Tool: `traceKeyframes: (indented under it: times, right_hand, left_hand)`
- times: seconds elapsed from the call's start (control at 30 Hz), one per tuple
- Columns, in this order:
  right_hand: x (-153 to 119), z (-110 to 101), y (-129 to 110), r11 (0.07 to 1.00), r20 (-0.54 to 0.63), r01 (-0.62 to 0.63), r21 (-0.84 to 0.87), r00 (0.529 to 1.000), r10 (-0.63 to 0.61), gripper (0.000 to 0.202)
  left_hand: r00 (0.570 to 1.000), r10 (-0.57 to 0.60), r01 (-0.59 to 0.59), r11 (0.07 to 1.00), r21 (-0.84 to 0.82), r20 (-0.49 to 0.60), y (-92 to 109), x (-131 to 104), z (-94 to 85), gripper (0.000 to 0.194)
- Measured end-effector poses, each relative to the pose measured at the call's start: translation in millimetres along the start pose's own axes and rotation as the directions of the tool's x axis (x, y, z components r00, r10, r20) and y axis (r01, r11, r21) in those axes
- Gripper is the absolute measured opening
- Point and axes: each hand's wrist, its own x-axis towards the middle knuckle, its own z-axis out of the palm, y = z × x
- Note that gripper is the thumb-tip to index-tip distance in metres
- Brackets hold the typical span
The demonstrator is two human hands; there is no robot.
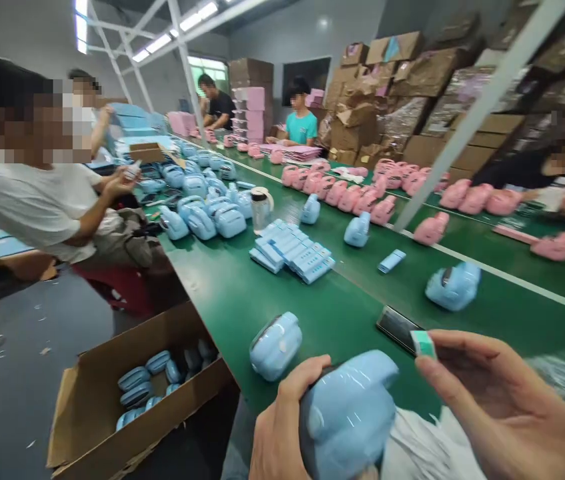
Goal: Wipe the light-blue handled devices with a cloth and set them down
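Low in the view, my left hand [282, 427] is wrapped round a glossy light-blue plastic case [349, 413]. To its right, my right hand [487, 393] pinches a small green and white piece [423, 344] between thumb and finger, apart from the case. A white cloth or paper [429, 443] lies between the hands. Just beyond the small piece, a dark phone-like slab [396, 327] rests on the green table [232, 283]. Another blue case [276, 345] stands left of the held one, and one more [454, 287] is farther off at the right.
A box [69, 427] with blue parts is at lower left. Flat light-blue packets [295, 252], a jug [261, 210] and blue cases [202, 217] are on the table. Pink cases [349, 199] line the far side. A person [37, 193] sits at left; others work farther back.
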Motion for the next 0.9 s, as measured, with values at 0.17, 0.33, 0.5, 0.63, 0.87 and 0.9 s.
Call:
traceKeyframes:
  times: [0.17,0.33,0.5,0.63,0.87,0.9]
  right_hand:
    - [-60.1,-19.4,10.7,0.986,0.269,0.158,-0.056,0.953,-0.138,0.018]
    - [-80.5,-8.8,34.8,0.96,0.355,0.277,-0.036,0.902,-0.247,0.024]
    - [-78.4,11.8,30.9,0.933,0.351,0.357,0.057,0.867,-0.353,0.028]
    - [-74.2,17.5,34.0,0.948,0.357,0.314,0.055,0.88,-0.312,0.032]
    - [-78.0,27.0,24.1,0.884,0.353,0.436,0.168,0.811,-0.467,0.032]
    - [-77.4,27.7,22.8,0.903,0.315,0.407,0.139,0.846,-0.43,0.032]
  left_hand:
    - [0.976,0.184,-0.202,0.966,0.16,0.116,-24.1,-11.7,31.7,0.079]
    - [0.951,0.253,-0.291,0.926,0.241,0.175,-47.7,-13.9,39.2,0.073]
    - [0.931,0.275,-0.314,0.938,0.143,0.241,-51.1,-16.7,40.2,0.058]
    - [0.939,0.257,-0.286,0.952,0.107,0.229,-52.3,-17.0,38.4,0.056]
    - [0.928,0.286,-0.31,0.948,0.069,0.237,-53.3,-6.4,35.3,0.053]
    - [0.936,0.272,-0.296,0.952,0.079,0.225,-52.8,-5.9,35.9,0.053]
